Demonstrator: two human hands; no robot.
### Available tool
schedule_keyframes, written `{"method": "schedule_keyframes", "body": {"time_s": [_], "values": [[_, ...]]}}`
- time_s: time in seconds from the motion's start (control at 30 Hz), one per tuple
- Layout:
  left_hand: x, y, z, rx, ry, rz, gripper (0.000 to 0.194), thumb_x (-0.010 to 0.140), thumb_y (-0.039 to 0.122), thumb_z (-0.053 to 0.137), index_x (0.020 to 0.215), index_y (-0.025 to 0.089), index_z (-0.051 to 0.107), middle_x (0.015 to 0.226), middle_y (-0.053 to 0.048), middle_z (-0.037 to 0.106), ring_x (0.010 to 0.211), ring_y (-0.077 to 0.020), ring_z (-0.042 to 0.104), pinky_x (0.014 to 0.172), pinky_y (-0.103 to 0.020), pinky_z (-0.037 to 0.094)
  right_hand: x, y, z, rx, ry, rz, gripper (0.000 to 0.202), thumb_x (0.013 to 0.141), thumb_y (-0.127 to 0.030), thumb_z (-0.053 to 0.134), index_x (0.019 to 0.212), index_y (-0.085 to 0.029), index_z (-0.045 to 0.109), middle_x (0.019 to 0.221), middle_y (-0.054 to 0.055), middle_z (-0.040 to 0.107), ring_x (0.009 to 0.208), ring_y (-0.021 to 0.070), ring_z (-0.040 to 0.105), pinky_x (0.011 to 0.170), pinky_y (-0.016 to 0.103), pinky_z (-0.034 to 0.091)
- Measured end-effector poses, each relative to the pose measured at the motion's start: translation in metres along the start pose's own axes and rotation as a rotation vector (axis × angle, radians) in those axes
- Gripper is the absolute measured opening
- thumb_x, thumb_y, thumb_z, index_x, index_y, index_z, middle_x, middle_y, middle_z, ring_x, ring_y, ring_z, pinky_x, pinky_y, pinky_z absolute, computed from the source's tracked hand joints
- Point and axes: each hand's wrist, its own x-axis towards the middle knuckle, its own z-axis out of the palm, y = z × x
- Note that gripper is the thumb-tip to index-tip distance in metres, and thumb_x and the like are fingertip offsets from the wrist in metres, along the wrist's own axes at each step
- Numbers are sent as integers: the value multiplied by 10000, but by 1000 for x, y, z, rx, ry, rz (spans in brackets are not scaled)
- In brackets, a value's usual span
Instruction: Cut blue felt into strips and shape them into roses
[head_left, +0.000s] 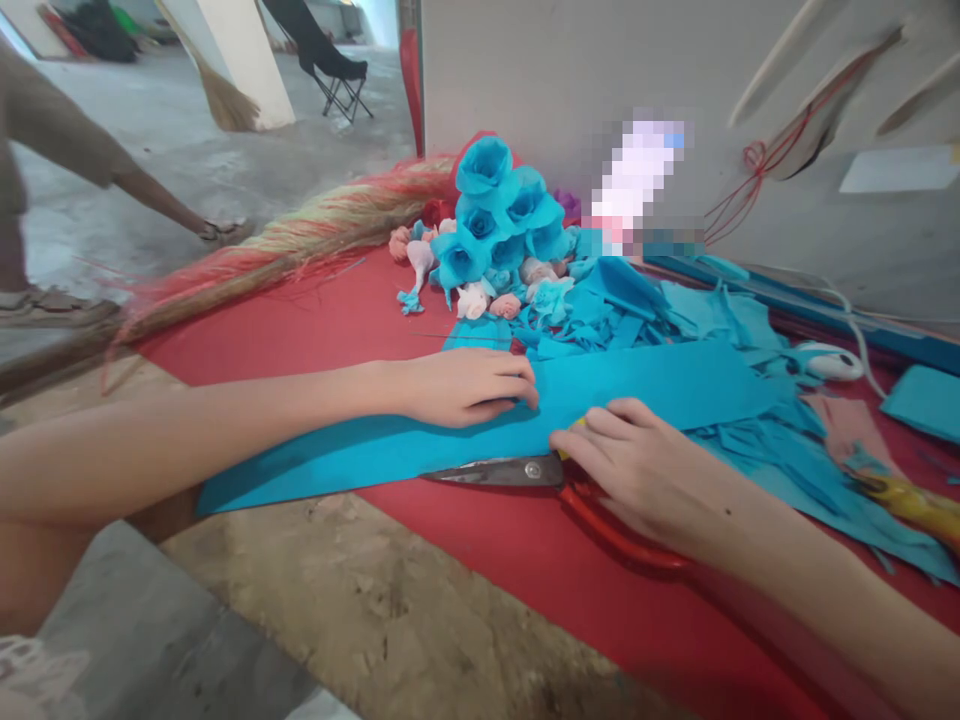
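Observation:
A long bright-blue sheet, apparently crepe paper (645, 385), stretches across the work surface. My left hand (472, 385) lies on it, palm down, with the fingers loosely bent and a little apart. Closed fingers of my right hand (637, 470) rest at the sheet's near edge around a small yellow object (574, 430), mostly hidden, whose kind I cannot tell. Beneath that hand are scissors (487, 472) with dark blades and a red handle, their blades pointing left along the paper's edge.
Blue paper flowers (480, 222) and pink and white buds (472, 300) are heaped at the back. Blue scraps (600, 305) spread rightward. A straw broom (300, 235) lies along the left of the red surface (300, 330). Another person's legs (67, 130) show far left.

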Motion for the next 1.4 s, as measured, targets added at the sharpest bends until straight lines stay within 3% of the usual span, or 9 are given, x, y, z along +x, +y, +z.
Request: {"method": "schedule_keyframes", "body": {"time_s": [0.13,0.53,0.83,1.0,1.27,1.4], "values": [[0,1,0,12,10,2,225,880,141,368,1028,152,537,1024,-108,563,963,-206,516,854,-290,401,-3,-9,-3,22,-106,96,292,728,-100,476,1013,-129,530,870,96,579,822,239,467,732,354,275],[0,1,1,25,24,7,213,877,137,404,1037,125,545,1014,-108,567,946,-198,517,844,-275,402,11,-16,2,-6,-59,102,375,689,-121,502,1064,-125,503,921,88,587,877,245,466,769,363,273],[0,1,1,33,28,13,204,876,136,414,1029,114,547,1000,-110,572,948,-203,517,842,-285,410,24,-14,2,72,-114,58,355,704,-141,516,1058,-126,493,885,77,559,861,239,455,733,345,271],[0,-1,2,46,25,26,204,879,143,411,1031,105,542,1007,-121,569,942,-210,516,832,-293,417,27,-11,7,8,-26,3,192,776,-114,455,952,-128,529,787,69,548,788,232,457,691,324,272],[0,-1,1,23,23,19,219,880,144,400,1049,117,536,1024,-117,564,939,-202,517,821,-284,417,26,-10,5,-52,85,-88,241,835,-48,334,813,-132,559,636,46,514,677,197,425,648,301,274],[0,0,1,26,28,31,228,876,136,395,1042,97,546,1014,-119,562,927,-204,518,810,-284,416,24,-18,3,-122,32,-45,181,795,-98,432,925,-125,556,721,60,558,732,207,441,696,323,276]]}}
